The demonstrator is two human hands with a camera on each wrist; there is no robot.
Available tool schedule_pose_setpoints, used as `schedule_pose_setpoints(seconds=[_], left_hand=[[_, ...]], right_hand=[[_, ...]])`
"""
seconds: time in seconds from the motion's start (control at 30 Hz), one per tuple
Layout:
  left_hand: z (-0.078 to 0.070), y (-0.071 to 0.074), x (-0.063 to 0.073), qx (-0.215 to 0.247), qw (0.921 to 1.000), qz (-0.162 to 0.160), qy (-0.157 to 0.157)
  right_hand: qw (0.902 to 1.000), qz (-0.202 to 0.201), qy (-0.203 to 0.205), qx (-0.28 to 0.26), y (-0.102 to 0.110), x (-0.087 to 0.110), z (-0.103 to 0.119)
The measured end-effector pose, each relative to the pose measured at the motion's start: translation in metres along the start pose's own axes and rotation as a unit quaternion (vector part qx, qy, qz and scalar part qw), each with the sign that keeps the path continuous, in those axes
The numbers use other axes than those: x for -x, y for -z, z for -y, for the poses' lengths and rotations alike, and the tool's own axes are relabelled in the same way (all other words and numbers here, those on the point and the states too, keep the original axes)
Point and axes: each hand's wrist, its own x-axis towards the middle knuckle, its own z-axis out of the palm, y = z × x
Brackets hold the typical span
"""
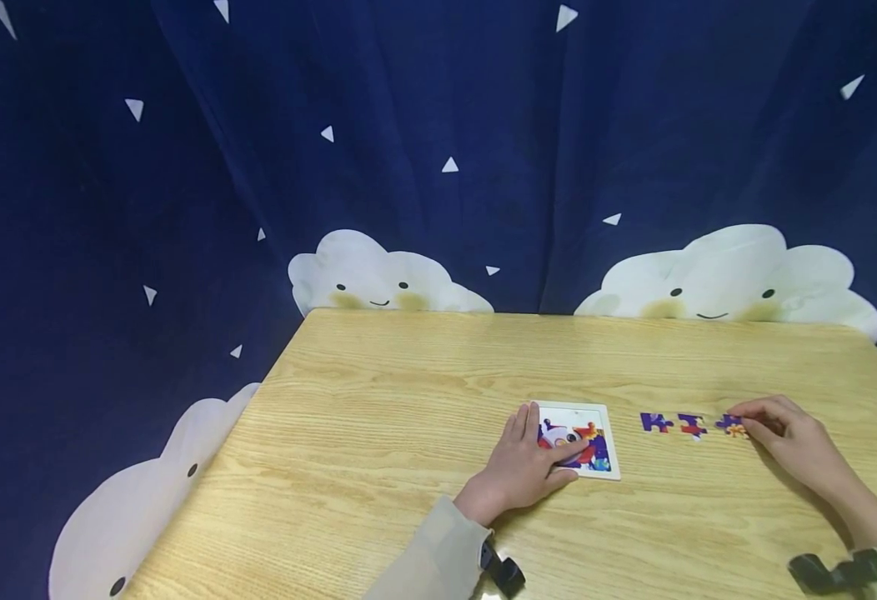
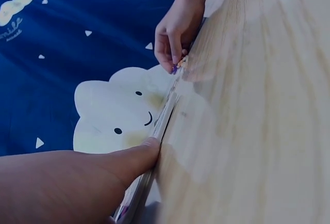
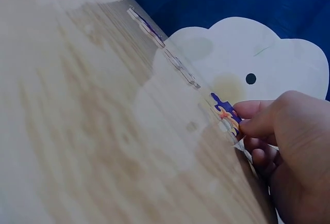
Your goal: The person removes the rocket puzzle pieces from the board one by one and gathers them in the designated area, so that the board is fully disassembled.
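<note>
Nearest the head camera, at the bottom edge, is the left sleeve (image 1: 431, 557), with a black wrist strap (image 1: 504, 571) at its cuff. Beyond it the left hand (image 1: 517, 467) lies with straight, spread fingers over a white-framed puzzle (image 1: 613, 442) flat on the table (image 1: 378, 475); it is nearly square, so no clear long axis shows, and its sides slant slightly. To its right, two loose pieces, a left piece (image 1: 654, 422) and a middle piece (image 1: 691, 425), lie in a row. At the row's right end the right hand (image 1: 799, 442) pinches a purple-and-orange piece (image 3: 227, 113) between thumb and finger, barely parted. Its purple knob points left toward the other two, and its long axis runs roughly along the row. The right wrist view shows that piece's face tipped up and the remaining fingers curled below, details unclear from the head; whether its lower edge touches the table I cannot tell. Only the left wrist view shows the left thumb (image 2: 139, 161) against the frame's edge, side-on, while the head view alone shows most of the printed picture.
</note>
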Motion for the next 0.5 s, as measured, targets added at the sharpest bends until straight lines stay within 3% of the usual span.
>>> schedule_pose_setpoints(seconds=[0.23,0.5], left_hand=[[0.0017,0.0025,0.0006,0.017,0.9998,0.011,-0.006],[0.0033,0.0024,0.0001,0.015,0.9995,0.026,-0.008]], right_hand=[[0.9999,-0.005,0.014,-0.009,0.0018,-0.0005,-0.0015],[0.9999,-0.011,0.000,-0.002,0.0023,0.0001,0.0033]])
